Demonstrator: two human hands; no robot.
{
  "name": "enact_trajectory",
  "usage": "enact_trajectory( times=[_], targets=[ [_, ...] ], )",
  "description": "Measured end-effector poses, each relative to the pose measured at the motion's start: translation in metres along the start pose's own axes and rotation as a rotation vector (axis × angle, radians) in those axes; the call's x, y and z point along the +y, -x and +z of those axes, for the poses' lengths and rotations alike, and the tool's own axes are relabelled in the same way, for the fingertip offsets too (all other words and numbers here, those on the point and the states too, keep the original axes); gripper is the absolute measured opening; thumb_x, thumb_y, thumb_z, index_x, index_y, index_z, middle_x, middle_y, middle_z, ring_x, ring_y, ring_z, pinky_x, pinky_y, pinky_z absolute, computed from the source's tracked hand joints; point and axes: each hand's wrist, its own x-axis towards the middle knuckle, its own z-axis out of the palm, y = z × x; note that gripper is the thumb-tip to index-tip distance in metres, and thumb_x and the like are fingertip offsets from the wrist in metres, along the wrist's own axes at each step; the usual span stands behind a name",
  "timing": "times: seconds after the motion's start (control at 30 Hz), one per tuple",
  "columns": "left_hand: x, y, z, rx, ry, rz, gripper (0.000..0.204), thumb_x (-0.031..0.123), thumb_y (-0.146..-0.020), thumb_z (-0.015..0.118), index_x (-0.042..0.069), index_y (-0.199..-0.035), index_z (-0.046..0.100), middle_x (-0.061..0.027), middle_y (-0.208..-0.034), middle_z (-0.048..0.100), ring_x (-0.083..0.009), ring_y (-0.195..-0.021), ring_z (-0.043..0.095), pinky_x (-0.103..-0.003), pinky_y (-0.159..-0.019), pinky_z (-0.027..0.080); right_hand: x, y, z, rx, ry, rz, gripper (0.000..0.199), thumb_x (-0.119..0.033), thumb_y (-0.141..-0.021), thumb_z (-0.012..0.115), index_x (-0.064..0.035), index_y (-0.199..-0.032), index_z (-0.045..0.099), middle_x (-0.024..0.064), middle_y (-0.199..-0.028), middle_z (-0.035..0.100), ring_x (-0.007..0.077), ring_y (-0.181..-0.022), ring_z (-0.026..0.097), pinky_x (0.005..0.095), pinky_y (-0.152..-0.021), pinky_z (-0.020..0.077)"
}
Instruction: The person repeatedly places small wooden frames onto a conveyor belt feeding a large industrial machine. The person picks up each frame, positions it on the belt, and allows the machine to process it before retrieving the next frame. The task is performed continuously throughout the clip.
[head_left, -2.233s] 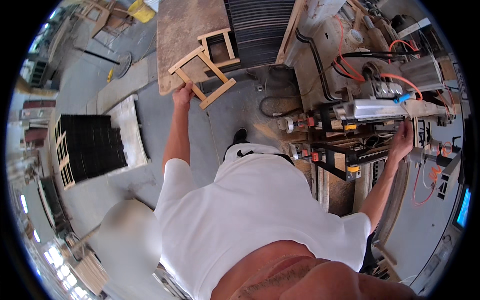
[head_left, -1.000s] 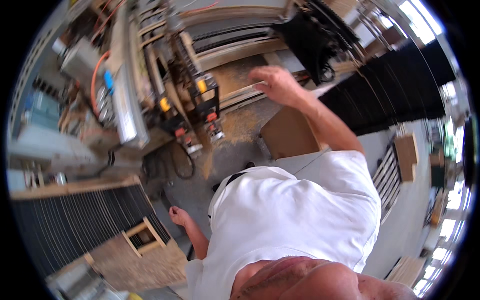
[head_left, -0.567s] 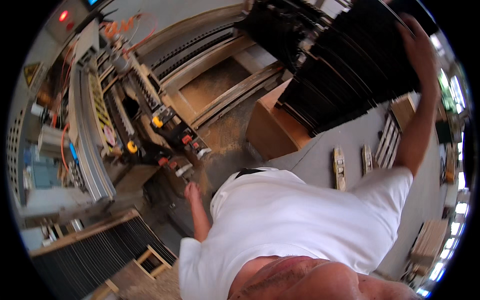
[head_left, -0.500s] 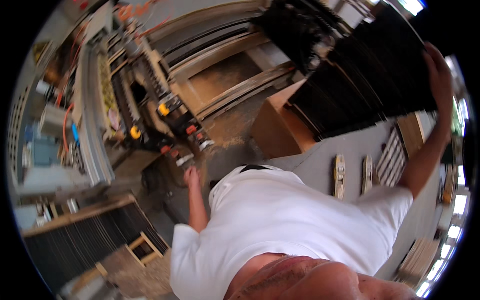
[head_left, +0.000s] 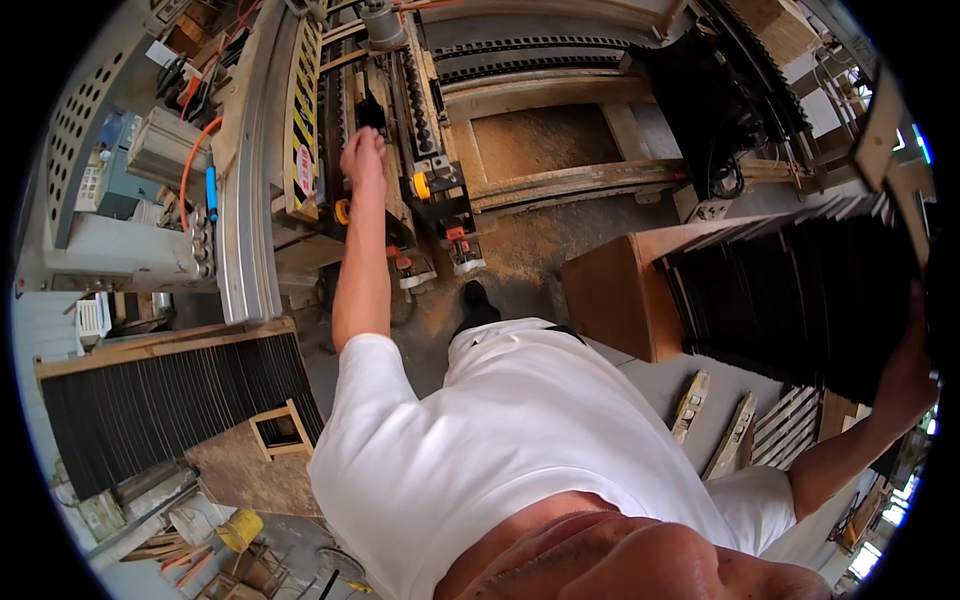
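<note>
My left hand is over the rails of a woodworking machine, beside a dark slot. Its fingers are curled in, and whatever they hold, if anything, is hidden. Below my wrist sits a yellow knob with orange-red clamps at the rail ends. Over on the right, my right hand lies against the outer edge of a stack of thin black panels. Shadow and the dark rim of the picture hide its fingers. The panels stand beside a brown wooden box.
Another row of dark panels stands at the lower left behind a small wooden frame. Sawdust covers part of the floor. Pale wooden rails and a slatted pallet lie at the right. A metal beam borders the machine.
My left hand has moved forward from the clamp ends to over the rails. My right arm sits lower at the picture's right edge, beside the panels. The whole view has shifted.
</note>
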Motion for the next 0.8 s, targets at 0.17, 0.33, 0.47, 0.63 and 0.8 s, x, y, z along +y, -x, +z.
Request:
enact_trajectory(
  times=[0.17, 0.33, 0.47, 0.63, 0.8],
  targets=[
    [0.024, -0.138, 0.057, -0.073, 0.008, -0.194, 0.059, 0.030, -0.097, 0.051, -0.001, -0.142, 0.029, -0.0181, -0.137, 0.040, -0.0303, -0.125, 0.042, -0.042, -0.111, 0.036, -0.147, -0.036, 0.015, 0.061, -0.083, -0.337, 0.030, 0.004, -0.080, 0.065, -0.0060, -0.108, 0.066, 0.0103, -0.112, 0.066, 0.0261, -0.110, 0.060, 0.0362, -0.094, 0.0486],
    [0.001, -0.268, 0.070, 0.082, 0.249, -0.278, 0.068, 0.045, -0.091, 0.057, 0.006, -0.142, 0.034, -0.0143, -0.139, 0.040, -0.0304, -0.123, 0.041, -0.042, -0.105, 0.033, -0.234, -0.056, 0.070, -0.019, -0.432, -0.223, 0.023, 0.003, -0.073, 0.071, -0.0027, -0.094, 0.067, 0.0112, -0.104, 0.067, 0.0282, -0.102, 0.061, 0.0373, -0.089, 0.0454],
    [0.000, -0.263, 0.105, 0.080, 0.588, -0.246, 0.063, 0.044, -0.092, 0.056, 0.010, -0.140, 0.036, -0.0099, -0.124, 0.044, -0.0235, -0.096, 0.041, -0.042, -0.097, 0.031, -0.275, -0.067, 0.114, -0.130, -0.573, -0.158, 0.022, 0.004, -0.072, 0.070, -0.0032, -0.093, 0.067, 0.0087, -0.100, 0.067, 0.0260, -0.096, 0.061, 0.0356, -0.085, 0.0458],
    [-0.004, -0.239, 0.081, 0.113, 0.621, -0.262, 0.027, 0.026, -0.092, 0.059, 0.008, -0.112, 0.056, -0.0048, -0.097, 0.058, -0.0181, -0.073, 0.049, -0.032, -0.066, 0.044, -0.325, -0.090, 0.171, -0.178, -0.849, -0.188, 0.020, 0.001, -0.073, 0.070, -0.0027, -0.092, 0.065, 0.0096, -0.100, 0.067, 0.0281, -0.093, 0.061, 0.0359, -0.083, 0.0474],
    [-0.029, -0.109, 0.020, -0.238, 0.554, -0.202, 0.022, 0.024, -0.093, 0.058, 0.010, -0.110, 0.060, -0.0015, -0.101, 0.062, -0.0139, -0.084, 0.055, -0.029, -0.072, 0.045, -0.407, -0.118, 0.243, -0.163, -1.055, -0.377, 0.013, -0.007, -0.075, 0.068, -0.0075, -0.088, 0.066, 0.0050, -0.092, 0.068, 0.0262, -0.090, 0.060, 0.0376, -0.079, 0.0469]
  ],
)
